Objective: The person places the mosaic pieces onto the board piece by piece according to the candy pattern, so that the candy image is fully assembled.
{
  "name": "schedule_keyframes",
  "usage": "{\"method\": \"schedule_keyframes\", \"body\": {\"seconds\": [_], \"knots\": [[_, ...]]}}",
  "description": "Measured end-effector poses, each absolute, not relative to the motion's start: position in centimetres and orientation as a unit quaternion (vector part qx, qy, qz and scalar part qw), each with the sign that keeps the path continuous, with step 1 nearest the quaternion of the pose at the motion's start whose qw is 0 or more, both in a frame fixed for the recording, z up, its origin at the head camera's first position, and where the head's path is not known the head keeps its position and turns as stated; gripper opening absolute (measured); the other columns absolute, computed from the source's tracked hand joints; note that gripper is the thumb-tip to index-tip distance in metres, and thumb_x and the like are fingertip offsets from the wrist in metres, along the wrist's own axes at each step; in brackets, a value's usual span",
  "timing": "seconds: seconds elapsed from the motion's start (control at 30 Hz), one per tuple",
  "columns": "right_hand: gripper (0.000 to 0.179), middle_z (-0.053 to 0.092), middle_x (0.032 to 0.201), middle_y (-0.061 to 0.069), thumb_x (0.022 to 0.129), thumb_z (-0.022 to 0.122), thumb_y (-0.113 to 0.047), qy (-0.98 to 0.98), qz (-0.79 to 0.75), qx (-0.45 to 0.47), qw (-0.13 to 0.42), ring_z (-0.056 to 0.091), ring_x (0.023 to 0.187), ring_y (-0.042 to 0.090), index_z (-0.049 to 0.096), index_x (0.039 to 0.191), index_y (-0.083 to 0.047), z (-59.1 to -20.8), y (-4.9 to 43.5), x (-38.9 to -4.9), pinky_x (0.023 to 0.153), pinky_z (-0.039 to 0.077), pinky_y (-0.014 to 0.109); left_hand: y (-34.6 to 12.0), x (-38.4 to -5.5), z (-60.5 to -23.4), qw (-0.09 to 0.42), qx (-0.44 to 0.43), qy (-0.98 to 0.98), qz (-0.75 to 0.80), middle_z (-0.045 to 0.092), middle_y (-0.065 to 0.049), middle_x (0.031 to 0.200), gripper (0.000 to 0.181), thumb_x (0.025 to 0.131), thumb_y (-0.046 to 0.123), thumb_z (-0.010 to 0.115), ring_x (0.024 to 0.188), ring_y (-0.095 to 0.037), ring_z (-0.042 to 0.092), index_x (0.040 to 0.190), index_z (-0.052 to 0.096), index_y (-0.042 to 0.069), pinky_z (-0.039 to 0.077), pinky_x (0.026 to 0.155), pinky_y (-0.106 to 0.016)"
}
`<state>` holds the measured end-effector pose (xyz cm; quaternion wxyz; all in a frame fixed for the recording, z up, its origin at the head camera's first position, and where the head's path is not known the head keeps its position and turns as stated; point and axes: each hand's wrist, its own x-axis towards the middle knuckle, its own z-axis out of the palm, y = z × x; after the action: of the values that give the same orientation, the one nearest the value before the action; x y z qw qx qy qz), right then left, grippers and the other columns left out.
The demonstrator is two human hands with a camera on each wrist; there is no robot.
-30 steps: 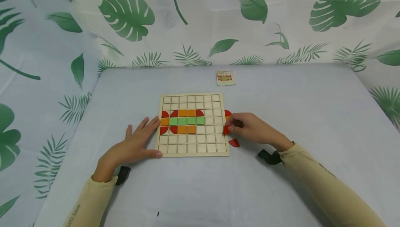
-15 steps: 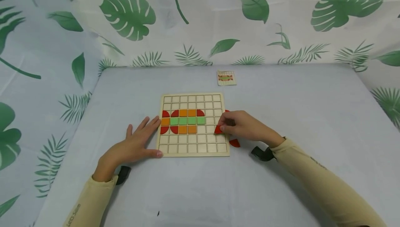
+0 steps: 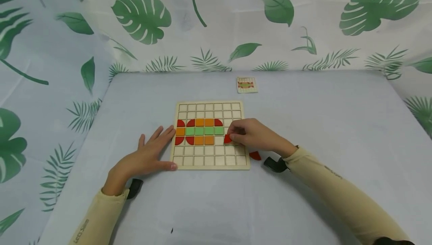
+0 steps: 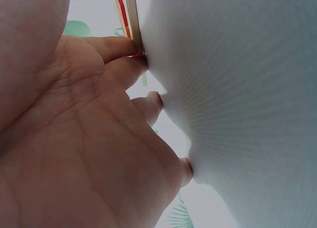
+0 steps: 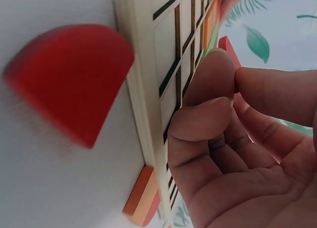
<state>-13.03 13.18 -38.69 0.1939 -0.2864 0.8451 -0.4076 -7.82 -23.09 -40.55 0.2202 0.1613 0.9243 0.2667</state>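
Observation:
A square wooden grid board lies on the table, with red quarter-circles, orange squares and a row of green squares set in its cells. My left hand is spread at the board's left side, fingertips at the edge and thumb at the near corner. Between thumb and fingers, my right hand pinches a red quarter-circle piece over the right part of the board, near the lower row of pieces. That same piece is partly hidden by the fingers in the right wrist view.
Off the board's right edge lies another red quarter-circle. An orange piece with red beside it also lies along that edge. A small pattern card rests behind the board. Leaf-printed cloth hangs at the back.
My right hand has carried the red quarter-circle leftward from beside the board to over its cells. The left hand stays at the board's left edge.

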Motion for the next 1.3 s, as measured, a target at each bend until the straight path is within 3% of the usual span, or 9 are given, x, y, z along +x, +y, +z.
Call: {"method": "schedule_keyframes", "body": {"seconds": [0.23, 0.6, 1.0, 1.3], "knots": [[0.010, 0.073, 0.092, 0.002, 0.103, 0.065, 0.000, 0.837, -0.414, -0.299, 0.198, 0.061, 0.078, 0.018, 0.075, 0.103, -0.004, -38.6, 12.2, -13.3, 0.072, 0.053, 0.031, -23.0, -7.8, -40.5, 0.218, 0.161, 0.926, 0.261, 0.017, -0.015, 0.178, 0.112, 0.088, 0.038, 0.089, 0.163, -0.043, -0.001, 0.171, 0.021, 0.006, -0.012, 0.118, -0.075], [0.009, 0.069, 0.085, 0.000, 0.100, 0.068, -0.001, 0.853, -0.379, -0.302, 0.192, 0.060, 0.079, 0.017, 0.076, 0.097, -0.003, -38.7, 10.8, -13.9, 0.074, 0.053, 0.033, -23.0, -7.9, -40.7, 0.217, 0.166, 0.925, 0.264, 0.017, -0.015, 0.178, 0.112, 0.089, 0.039, 0.089, 0.163, -0.042, -0.001, 0.171, 0.021, 0.006, -0.012, 0.118, -0.076], [0.013, 0.067, 0.079, 0.000, 0.097, 0.072, 0.001, 0.873, -0.342, -0.300, 0.176, 0.057, 0.073, 0.015, 0.073, 0.086, -0.006, -38.6, 10.0, -14.3, 0.070, 0.051, 0.031, -23.0, -8.0, -40.4, 0.217, 0.168, 0.925, 0.261, 0.015, -0.015, 0.178, 0.112, 0.089, 0.038, 0.088, 0.163, -0.042, -0.002, 0.172, 0.020, 0.006, -0.013, 0.118, -0.075], [0.010, 0.066, 0.076, -0.001, 0.095, 0.072, 0.000, 0.874, -0.360, -0.274, 0.179, 0.056, 0.068, 0.014, 0.072, 0.087, -0.007, -38.9, 9.6, -14.1, 0.066, 0.048, 0.030, -23.3, -7.8, -40.5, 0.216, 0.179, 0.924, 0.261, 0.013, -0.014, 0.179, 0.111, 0.091, 0.040, 0.087, 0.163, -0.043, -0.001, 0.171, 0.020, 0.003, -0.011, 0.117, -0.077]]}}
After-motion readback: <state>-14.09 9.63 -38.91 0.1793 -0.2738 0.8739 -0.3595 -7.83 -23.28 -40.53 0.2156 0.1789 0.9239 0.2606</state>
